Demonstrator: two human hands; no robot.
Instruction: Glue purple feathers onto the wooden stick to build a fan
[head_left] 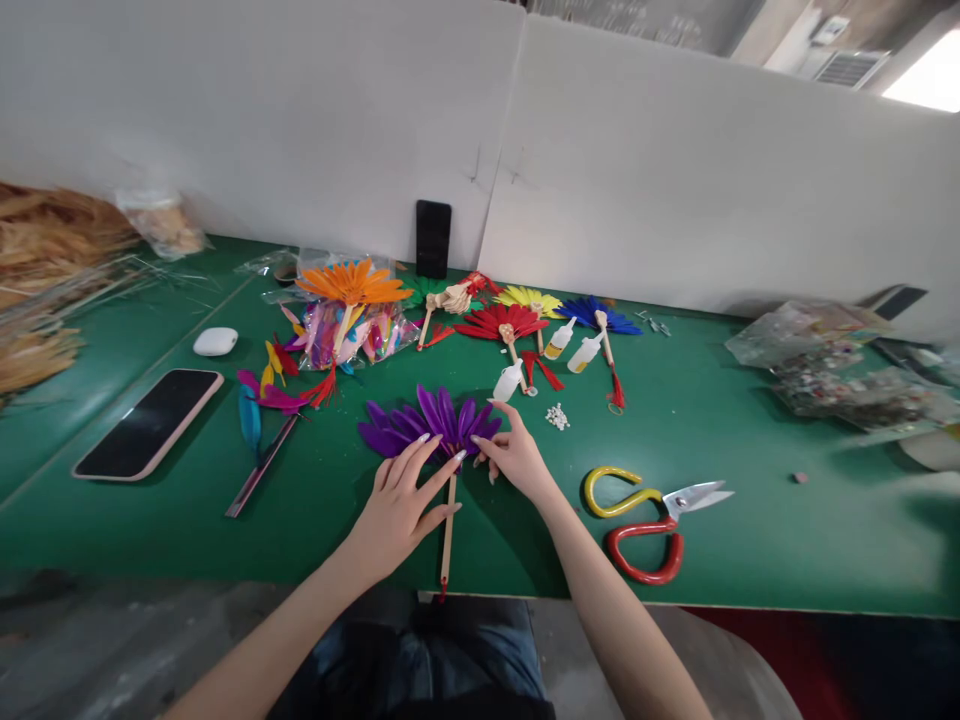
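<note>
A purple feather fan [431, 415] with a flat wooden handle [448, 535] lies on the green table in front of me. My left hand [397, 505] rests over the fan's left side and base, its fingers stretched out and spread. On the right side of the fan, my right hand [517, 458] has thumb and fingers closed about a purple feather at the edge. The fan's base is partly hidden by my left fingers. Just behind the right hand sits a white glue bottle [508, 382], with a pile of small white beads [557, 416] beside it.
Scissors [649, 515] lie open at right. Finished-looking fans in orange [352, 284], red [504, 322] and blue [598, 314] are behind, near two more glue bottles. A phone [148, 425], a white case [215, 342] and loose feathers [250, 417] are left; bagged beads [825, 375] far right.
</note>
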